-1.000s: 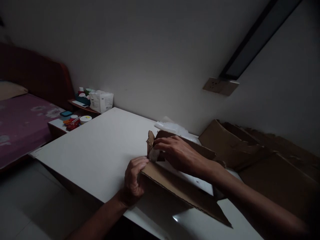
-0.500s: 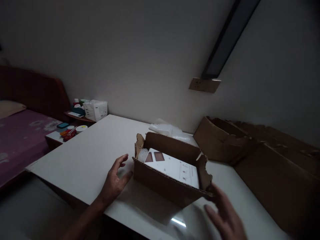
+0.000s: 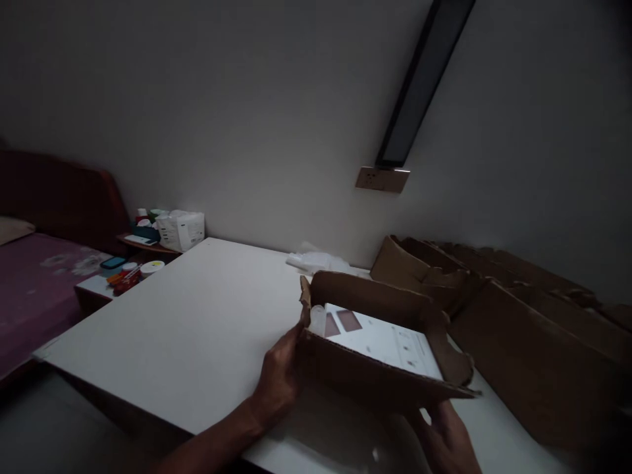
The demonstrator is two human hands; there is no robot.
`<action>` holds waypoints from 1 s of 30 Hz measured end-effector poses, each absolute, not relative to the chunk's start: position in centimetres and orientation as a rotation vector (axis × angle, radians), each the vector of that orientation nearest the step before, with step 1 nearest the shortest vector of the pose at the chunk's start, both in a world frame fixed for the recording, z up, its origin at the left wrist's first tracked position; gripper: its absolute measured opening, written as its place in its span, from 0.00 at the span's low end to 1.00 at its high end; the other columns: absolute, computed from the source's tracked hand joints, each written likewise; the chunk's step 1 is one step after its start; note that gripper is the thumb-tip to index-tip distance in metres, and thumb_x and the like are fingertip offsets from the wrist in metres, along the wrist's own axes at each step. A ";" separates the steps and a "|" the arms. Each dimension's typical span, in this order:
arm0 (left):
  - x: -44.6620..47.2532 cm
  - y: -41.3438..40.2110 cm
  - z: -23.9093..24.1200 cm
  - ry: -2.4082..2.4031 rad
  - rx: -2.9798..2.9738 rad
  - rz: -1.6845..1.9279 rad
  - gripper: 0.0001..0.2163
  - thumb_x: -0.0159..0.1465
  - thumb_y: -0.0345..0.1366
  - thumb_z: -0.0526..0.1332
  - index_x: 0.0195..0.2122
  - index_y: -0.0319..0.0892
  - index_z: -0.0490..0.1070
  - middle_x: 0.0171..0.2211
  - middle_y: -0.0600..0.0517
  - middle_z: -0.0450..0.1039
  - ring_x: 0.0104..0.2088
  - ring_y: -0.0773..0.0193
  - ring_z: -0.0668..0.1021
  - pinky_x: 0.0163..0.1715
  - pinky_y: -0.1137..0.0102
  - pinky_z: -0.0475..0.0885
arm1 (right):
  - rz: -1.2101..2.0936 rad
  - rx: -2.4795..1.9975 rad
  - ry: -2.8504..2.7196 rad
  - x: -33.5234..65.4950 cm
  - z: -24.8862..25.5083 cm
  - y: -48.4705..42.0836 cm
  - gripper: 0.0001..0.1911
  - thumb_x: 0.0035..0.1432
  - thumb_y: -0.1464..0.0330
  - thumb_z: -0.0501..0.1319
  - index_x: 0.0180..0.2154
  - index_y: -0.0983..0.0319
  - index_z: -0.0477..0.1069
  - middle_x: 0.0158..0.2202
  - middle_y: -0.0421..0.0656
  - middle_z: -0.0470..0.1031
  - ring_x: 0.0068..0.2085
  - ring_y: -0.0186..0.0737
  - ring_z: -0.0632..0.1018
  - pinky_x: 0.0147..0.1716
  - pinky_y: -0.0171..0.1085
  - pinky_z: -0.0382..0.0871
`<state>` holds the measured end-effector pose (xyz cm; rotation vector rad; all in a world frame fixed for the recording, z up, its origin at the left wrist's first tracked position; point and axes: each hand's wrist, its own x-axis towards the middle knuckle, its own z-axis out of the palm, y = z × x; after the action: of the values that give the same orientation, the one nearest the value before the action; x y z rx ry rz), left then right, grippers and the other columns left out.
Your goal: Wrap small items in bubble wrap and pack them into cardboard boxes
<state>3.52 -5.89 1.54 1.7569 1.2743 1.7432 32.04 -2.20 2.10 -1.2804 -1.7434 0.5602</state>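
Note:
An open cardboard box (image 3: 365, 382) with torn, ragged edges is held between my two hands over the white table. My left hand (image 3: 277, 376) grips its left end, with the fingertips hidden along the side. At the lower right corner, my right hand (image 3: 444, 431) has hold of the box from below, its fingers partly hidden. Inside lies a flat white package (image 3: 388, 339) with printed pictures and two brownish squares. A clear round plastic item (image 3: 317, 320) sits beside it at the left end.
Larger open cardboard boxes (image 3: 528, 355) stand on the right side of the white table (image 3: 197, 336). Clear plastic wrap (image 3: 316, 260) lies by the wall. At the left are a bed (image 3: 49, 289) and a small stand with tubs and packets (image 3: 126, 280).
Both hands have closed on the cardboard box, which has moved right and appears lifted off the table. The camera view has shifted slightly.

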 end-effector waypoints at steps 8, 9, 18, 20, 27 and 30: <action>-1.6 -8.1 3.6 1.772 1.458 1.829 0.15 0.66 0.43 0.59 0.50 0.40 0.70 0.42 0.46 0.78 0.43 0.56 0.80 0.39 0.68 0.75 | 0.716 -1.005 -1.844 22.0 6.5 1.0 0.26 0.59 0.50 0.57 0.48 0.63 0.72 0.36 0.46 0.77 0.28 0.40 0.73 0.23 0.34 0.67; -1.6 -8.2 3.0 1.795 1.422 1.833 0.16 0.66 0.43 0.59 0.50 0.40 0.70 0.43 0.45 0.78 0.44 0.56 0.79 0.41 0.67 0.75 | 0.736 -0.995 -1.851 21.8 6.0 1.5 0.26 0.59 0.50 0.57 0.49 0.63 0.72 0.36 0.46 0.77 0.28 0.40 0.73 0.23 0.34 0.68; -3.4 -10.8 -2.4 1.951 1.473 1.757 0.26 0.61 0.34 0.59 0.63 0.44 0.61 0.56 0.43 0.71 0.58 0.51 0.72 0.59 0.54 0.67 | 0.947 -0.772 -1.984 19.3 1.2 7.6 0.30 0.53 0.52 0.64 0.53 0.62 0.71 0.50 0.50 0.77 0.48 0.53 0.77 0.47 0.46 0.74; -5.7 -11.3 -2.2 1.979 1.521 1.727 0.30 0.61 0.35 0.60 0.65 0.45 0.57 0.60 0.42 0.66 0.61 0.50 0.69 0.61 0.53 0.65 | 1.004 -0.723 -2.007 16.5 1.1 8.9 0.32 0.53 0.52 0.65 0.55 0.62 0.69 0.53 0.50 0.76 0.50 0.53 0.77 0.49 0.47 0.73; -14.0 -9.9 -1.6 1.920 1.446 1.626 0.51 0.51 0.42 0.72 0.70 0.45 0.41 0.68 0.37 0.51 0.67 0.40 0.59 0.62 0.46 0.60 | 1.011 -0.794 -1.982 9.7 -1.5 9.2 0.28 0.57 0.52 0.61 0.53 0.62 0.68 0.47 0.51 0.78 0.45 0.50 0.79 0.46 0.47 0.74; -15.1 -8.7 -2.1 1.747 1.486 1.646 0.54 0.50 0.40 0.73 0.70 0.49 0.38 0.67 0.38 0.52 0.66 0.41 0.61 0.62 0.47 0.62 | 0.909 -0.893 -1.960 9.1 -2.6 9.2 0.30 0.57 0.52 0.59 0.55 0.63 0.66 0.47 0.52 0.77 0.44 0.50 0.79 0.44 0.47 0.74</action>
<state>-15.12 -8.71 -2.15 1.4856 1.7473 1.6460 9.13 9.21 -2.57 -0.8932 -1.9602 0.9090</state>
